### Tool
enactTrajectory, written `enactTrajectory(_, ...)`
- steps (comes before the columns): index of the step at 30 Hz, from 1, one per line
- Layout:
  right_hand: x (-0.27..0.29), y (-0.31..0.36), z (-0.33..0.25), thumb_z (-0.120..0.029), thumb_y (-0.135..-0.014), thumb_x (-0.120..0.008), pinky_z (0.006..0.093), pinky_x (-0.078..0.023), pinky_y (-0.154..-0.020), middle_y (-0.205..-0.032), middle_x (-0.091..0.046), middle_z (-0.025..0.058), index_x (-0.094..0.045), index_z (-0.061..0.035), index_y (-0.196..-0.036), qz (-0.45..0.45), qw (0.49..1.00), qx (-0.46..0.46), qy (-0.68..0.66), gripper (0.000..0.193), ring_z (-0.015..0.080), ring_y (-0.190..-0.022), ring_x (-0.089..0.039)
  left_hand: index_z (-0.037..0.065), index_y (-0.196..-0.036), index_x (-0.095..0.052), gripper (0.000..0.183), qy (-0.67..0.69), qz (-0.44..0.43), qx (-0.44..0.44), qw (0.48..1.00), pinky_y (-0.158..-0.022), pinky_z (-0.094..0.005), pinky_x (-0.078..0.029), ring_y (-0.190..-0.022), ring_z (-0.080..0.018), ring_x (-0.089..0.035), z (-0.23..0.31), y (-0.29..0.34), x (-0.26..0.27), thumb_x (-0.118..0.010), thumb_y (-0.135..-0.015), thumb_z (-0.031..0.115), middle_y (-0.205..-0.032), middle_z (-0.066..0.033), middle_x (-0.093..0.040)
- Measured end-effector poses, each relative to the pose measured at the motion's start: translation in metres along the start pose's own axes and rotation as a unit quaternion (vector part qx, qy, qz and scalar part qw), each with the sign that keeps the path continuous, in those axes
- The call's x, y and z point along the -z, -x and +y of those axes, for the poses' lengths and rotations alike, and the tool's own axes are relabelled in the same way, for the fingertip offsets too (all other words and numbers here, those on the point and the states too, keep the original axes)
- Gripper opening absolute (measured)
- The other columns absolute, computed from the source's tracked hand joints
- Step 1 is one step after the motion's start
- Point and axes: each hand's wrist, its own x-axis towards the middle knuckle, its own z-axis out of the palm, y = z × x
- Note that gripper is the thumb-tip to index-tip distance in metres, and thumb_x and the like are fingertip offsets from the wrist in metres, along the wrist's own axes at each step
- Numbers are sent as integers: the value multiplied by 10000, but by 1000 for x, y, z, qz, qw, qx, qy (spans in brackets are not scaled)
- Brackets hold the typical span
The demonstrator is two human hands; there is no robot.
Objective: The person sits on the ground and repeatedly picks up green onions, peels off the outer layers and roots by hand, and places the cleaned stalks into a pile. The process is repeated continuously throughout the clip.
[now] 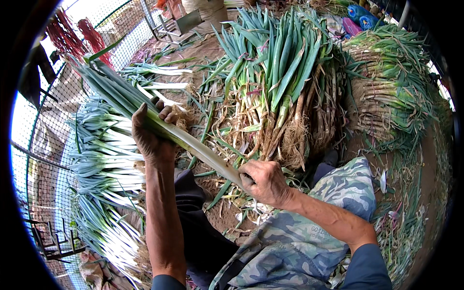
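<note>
Leek, long and smooth with a pale white-green shaft and flat dark green leaves, lies slantwise across both hands. The left hand wraps its grip around the middle of the shaft where the white turns green, fingers curled over the top; the right hand closes its grip tight on the shaft's lower end, so the root tip is hidden in the fist. Beyond the leek stands a big upright bundle of uncleaned leeks with brown papery skins and hairy, earthy roots; right of that bundle lies a second heap of stalks with muddy root ends. Left of the held leek, cleaned glossy white-stemmed leeks are stacked in neat rows against a wire mesh fence. Under the leek, the bare earth floor is strewn with dry peelings and torn leaves. A camouflage-patterned cloth covers the person's lap.
</note>
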Motion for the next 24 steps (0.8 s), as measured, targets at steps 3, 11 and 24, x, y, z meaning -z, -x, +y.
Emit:
enactTrajectory(3, -1, -2, 5, -18, -744, -585, 361, -520, -561, -709, -639, 178, -605, 43, -793, 32, 998, -52, -32, 80, 270, -606, -646, -113, -1151, -399, 512, 22, -38, 15, 999, -622, -262, -436, -722, -164, -432, -2, 2, -6, -654, -789, 143, -903, -131, -459)
enactTrajectory(11, 9, -1, 23, -115, -840, -495, 315, -518, -547, -707, -620, 106, -600, 48, -865, -11, 931, -254, -262, 196, 180, -576, -615, -126, -1260, -335, 646, 59, -104, 37, 992, -662, -258, -430, -749, -158, -431, 2, 6, -18, -658, -765, 133, -975, -141, -467)
enactTrajectory(24, 80, 9, 57, -147, -890, -452, 203, -342, -339, -638, -471, -4, -510, -32, -970, 42, 840, -420, -342, 151, 64, -455, -393, -139, -1289, -328, 641, 104, -66, 12, 992, -591, -232, -374, -673, -118, -384, 69, 0, 27, -641, -786, 105, -941, -99, -426)
